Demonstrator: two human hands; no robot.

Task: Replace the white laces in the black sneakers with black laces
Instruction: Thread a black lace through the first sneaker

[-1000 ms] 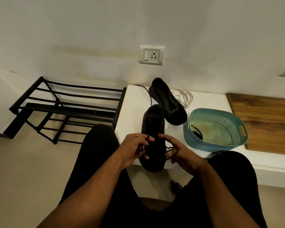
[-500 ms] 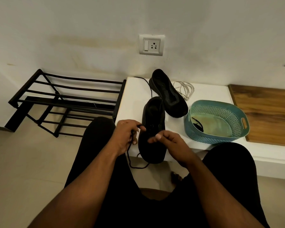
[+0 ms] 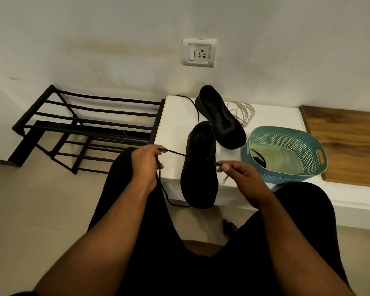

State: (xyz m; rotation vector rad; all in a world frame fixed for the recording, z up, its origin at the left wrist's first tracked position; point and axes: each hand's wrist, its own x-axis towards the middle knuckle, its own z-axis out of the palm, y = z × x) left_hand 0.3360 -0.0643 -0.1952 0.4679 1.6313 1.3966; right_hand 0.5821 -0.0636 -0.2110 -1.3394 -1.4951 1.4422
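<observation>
**A:** What is seen from the head camera?

**B:** A near black sneaker (image 3: 199,167) is seen at the centre, lying on a low white ledge (image 3: 175,124) with its toe hanging past the front edge. A black lace (image 3: 175,153) is stretched across the sneaker. At 9 o'clock of the shoe, the lace is gripped by the left hand (image 3: 145,165), whose fingers are curled tightly round it; a slack length is seen dropping from that hand and looping under the toe. At 3 o'clock, the other end is pinched by the right hand (image 3: 241,176) between thumb and forefinger, the remaining fingers being curled in.

**A:** Where are the other things placed?

**B:** A second black sneaker (image 3: 220,118) is laid at 1 o'clock of the first, just beside it, angled toward the wall. Another black lace (image 3: 192,103) is trailed on the ledge at 12 o'clock, near both shoes. White laces (image 3: 241,111) are heaped at 1 o'clock, just behind the second sneaker. A teal perforated basket (image 3: 286,142) is set at 3 o'clock, beside the right hand; something dark is seen inside it, but what it is cannot be told. A black metal rack (image 3: 90,124) is stood on the floor at 9 o'clock, against the ledge. A wall socket (image 3: 199,52) is mounted at 12 o'clock. A wooden panel (image 3: 346,144) is seen beyond the basket at 3 o'clock
</observation>
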